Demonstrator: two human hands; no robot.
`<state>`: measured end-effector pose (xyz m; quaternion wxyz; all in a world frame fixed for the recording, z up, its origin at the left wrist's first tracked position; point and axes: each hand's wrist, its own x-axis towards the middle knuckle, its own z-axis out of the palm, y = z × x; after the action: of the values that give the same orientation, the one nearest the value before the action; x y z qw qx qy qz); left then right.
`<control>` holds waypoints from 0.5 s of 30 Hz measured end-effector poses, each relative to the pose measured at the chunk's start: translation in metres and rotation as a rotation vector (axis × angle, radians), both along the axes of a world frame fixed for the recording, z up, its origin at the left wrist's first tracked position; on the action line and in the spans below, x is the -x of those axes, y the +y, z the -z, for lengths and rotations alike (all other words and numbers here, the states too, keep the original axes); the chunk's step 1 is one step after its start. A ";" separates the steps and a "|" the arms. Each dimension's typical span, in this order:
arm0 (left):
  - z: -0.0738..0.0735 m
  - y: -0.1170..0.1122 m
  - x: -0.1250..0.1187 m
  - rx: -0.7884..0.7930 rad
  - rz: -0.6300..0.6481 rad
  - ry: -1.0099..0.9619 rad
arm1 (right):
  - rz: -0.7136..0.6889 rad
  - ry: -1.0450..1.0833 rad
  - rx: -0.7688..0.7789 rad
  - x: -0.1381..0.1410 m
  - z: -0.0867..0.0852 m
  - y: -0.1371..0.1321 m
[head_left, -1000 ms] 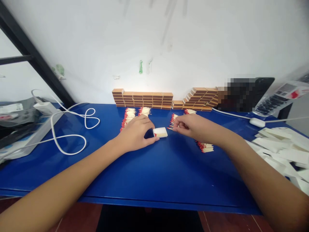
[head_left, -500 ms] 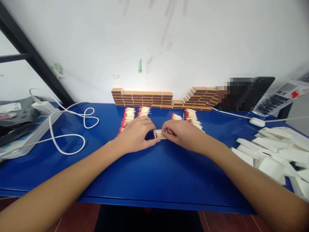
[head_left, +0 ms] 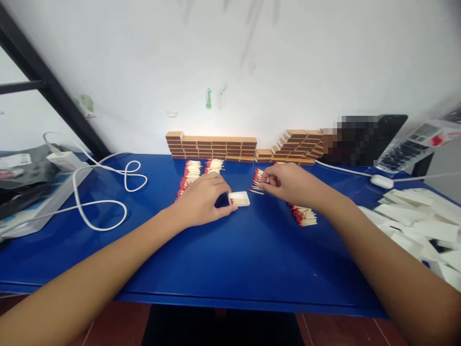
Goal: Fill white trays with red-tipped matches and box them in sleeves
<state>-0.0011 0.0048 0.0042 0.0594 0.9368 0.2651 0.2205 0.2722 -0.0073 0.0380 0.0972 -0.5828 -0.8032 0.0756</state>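
Observation:
My left hand [head_left: 207, 198] grips the left end of a small white matchbox tray [head_left: 245, 196] between thumb and fingers. Inside the tray lie a few red-tipped matches [head_left: 238, 202], along its near side. My right hand [head_left: 284, 181] is up and to the right of the tray, its fingertips pinched together at a short row of matches [head_left: 256, 179]. Whether a match is between those fingertips is hidden. One match [head_left: 257, 191] lies at the near end of that row. A longer row of matches [head_left: 304, 216] runs partly beneath my right wrist.
Two rows of matches [head_left: 190, 172] lie beyond my left hand. Stacked matchboxes [head_left: 216, 144] line the wall. White paper trays [head_left: 425, 221] are heaped at the right. A white cable [head_left: 99, 202] loops over the blue table [head_left: 216, 264] at the left; a dark phone [head_left: 394, 129] leans behind.
My right hand has left the tray and moved up and right to the short match row. The tray's inside now shows. My left hand has stayed on the tray.

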 end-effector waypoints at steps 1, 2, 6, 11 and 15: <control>0.000 0.000 0.000 -0.003 -0.001 -0.003 | -0.004 -0.001 0.021 0.000 0.002 0.001; 0.000 0.000 0.000 -0.005 -0.002 -0.004 | -0.008 -0.001 0.043 -0.001 0.003 0.002; -0.001 0.000 0.001 -0.002 -0.002 -0.002 | -0.010 -0.045 0.111 -0.001 0.009 0.003; 0.000 0.000 0.001 -0.015 -0.011 0.003 | 0.000 -0.052 0.141 -0.003 0.011 0.005; 0.002 0.000 0.001 -0.020 -0.009 0.007 | -0.005 -0.024 0.169 -0.003 0.011 0.004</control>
<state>-0.0023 0.0052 0.0027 0.0480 0.9370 0.2670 0.2202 0.2750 -0.0033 0.0269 0.0380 -0.5877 -0.7966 0.1365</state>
